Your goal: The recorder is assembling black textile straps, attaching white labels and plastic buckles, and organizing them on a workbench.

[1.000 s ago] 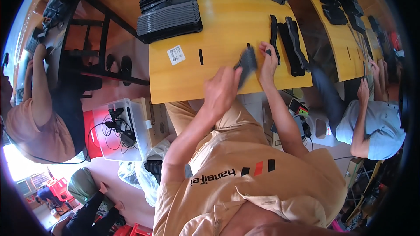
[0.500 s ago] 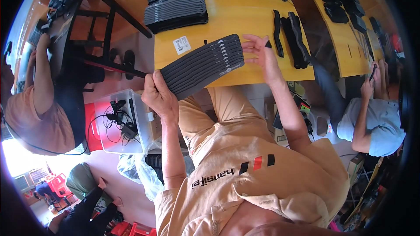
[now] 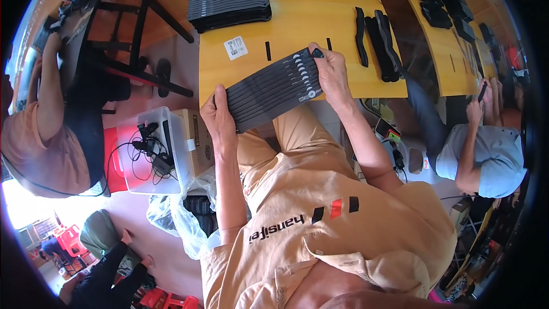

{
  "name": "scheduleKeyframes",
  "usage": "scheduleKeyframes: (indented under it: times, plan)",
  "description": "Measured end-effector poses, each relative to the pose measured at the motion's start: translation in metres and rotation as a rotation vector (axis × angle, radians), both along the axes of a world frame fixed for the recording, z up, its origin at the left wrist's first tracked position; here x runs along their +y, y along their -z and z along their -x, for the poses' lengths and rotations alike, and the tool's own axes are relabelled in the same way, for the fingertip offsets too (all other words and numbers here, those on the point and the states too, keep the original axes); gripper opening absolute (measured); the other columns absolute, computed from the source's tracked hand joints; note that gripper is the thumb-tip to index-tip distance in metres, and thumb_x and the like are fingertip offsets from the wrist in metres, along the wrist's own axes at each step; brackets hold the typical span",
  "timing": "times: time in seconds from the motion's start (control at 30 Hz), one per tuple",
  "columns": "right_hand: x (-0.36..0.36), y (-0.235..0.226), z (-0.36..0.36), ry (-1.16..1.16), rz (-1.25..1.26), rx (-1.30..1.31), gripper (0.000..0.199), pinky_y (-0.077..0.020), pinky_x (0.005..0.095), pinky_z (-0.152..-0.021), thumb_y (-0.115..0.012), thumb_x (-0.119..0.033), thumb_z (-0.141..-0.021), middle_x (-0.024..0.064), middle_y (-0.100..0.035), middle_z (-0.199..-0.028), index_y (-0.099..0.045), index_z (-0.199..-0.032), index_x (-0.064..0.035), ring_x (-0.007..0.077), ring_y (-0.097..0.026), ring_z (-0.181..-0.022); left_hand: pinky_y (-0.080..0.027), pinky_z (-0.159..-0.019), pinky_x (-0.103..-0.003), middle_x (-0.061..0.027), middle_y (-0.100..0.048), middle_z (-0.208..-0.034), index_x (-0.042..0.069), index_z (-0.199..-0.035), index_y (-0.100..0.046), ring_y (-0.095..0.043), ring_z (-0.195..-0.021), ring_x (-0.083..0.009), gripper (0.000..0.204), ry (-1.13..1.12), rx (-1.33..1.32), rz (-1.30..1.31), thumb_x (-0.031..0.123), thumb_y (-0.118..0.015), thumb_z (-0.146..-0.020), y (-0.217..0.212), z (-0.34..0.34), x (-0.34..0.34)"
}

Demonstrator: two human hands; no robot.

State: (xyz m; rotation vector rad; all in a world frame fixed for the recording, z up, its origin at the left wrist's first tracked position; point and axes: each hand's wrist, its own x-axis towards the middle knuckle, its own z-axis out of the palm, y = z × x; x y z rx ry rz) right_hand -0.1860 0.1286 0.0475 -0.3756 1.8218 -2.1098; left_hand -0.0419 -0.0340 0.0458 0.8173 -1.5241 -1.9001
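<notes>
Strap bundle (image 3: 271,88): flat charcoal strips, matte and fabric-looking, overlapped in steps into a ribbed slab, row of pale rounded marks near the right end. Sits tilted between both hands, across the near edge of the smooth yellow table (image 3: 297,17). Left hand (image 3: 219,111) grasps the lower-left end, right hand (image 3: 331,74) pinches the upper-right end; small black bit at a right fingertip, can't tell what. On the tabletop: layered block of similar strips (image 3: 229,8) at far left, square white label (image 3: 235,48), long soft-looking dark bands (image 3: 386,46) at right, slightly wavy.
</notes>
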Motion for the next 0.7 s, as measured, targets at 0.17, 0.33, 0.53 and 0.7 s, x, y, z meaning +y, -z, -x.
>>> scheduleKeyframes:
  times: [0.17, 0.33, 0.53, 0.7]
  plan:
    - [-0.001, -0.006, -0.009, 0.008, 0.145, -0.169, 0.035, -0.0399, 0.0185, -0.050, -0.056, -0.032, -0.090, -0.0002, -0.059, -0.065, -0.061, -0.076, -0.0004, 0.0038, -0.050, -0.054, -0.038, -0.058, -0.020, 0.0031, -0.053, -0.069, -0.001, -0.076, -0.058, -0.044, -0.063, -0.0037, 0.033, -0.058, 0.084, 0.088, 0.024, -0.047, -0.095, 0.013, 0.001, -0.004]
    - [0.006, -0.013, -0.009, 0.060, 0.140, -0.164, 0.027, -0.0394, 0.0200, -0.051, -0.055, -0.022, -0.090, -0.0029, -0.057, -0.064, -0.060, -0.076, 0.0005, 0.0057, -0.050, -0.056, -0.035, -0.052, -0.020, 0.0048, -0.048, -0.065, 0.003, -0.068, -0.051, -0.040, -0.059, -0.0022, 0.035, -0.013, 0.165, -0.048, 0.024, -0.046, -0.095, 0.013, -0.003, -0.007]
    - [0.035, -0.045, 0.003, 0.352, -0.271, 0.813, 0.026, -0.0362, 0.0247, -0.044, -0.057, -0.019, -0.087, 0.0024, -0.050, -0.058, -0.056, -0.069, 0.0000, 0.0146, -0.044, -0.044, -0.047, -0.056, -0.023, -0.0076, -0.062, -0.071, 0.000, -0.081, -0.057, -0.058, -0.062, -0.0116, 0.059, 0.267, -0.148, -0.001, 0.050, -0.030, -0.095, -0.016, -0.031, -0.017]
    - [0.021, -0.059, -0.019, -0.196, -0.134, 1.714, 0.053, -0.0379, 0.0280, -0.039, -0.055, -0.052, -0.082, 0.0039, -0.049, -0.057, -0.060, -0.071, -0.0014, 0.0189, -0.050, -0.049, -0.053, -0.063, -0.030, -0.0152, -0.065, -0.086, -0.002, -0.101, -0.056, -0.065, -0.075, -0.0250, 0.072, 0.588, 0.219, -0.676, 0.062, -0.025, -0.089, -0.039, -0.020, 0.020]
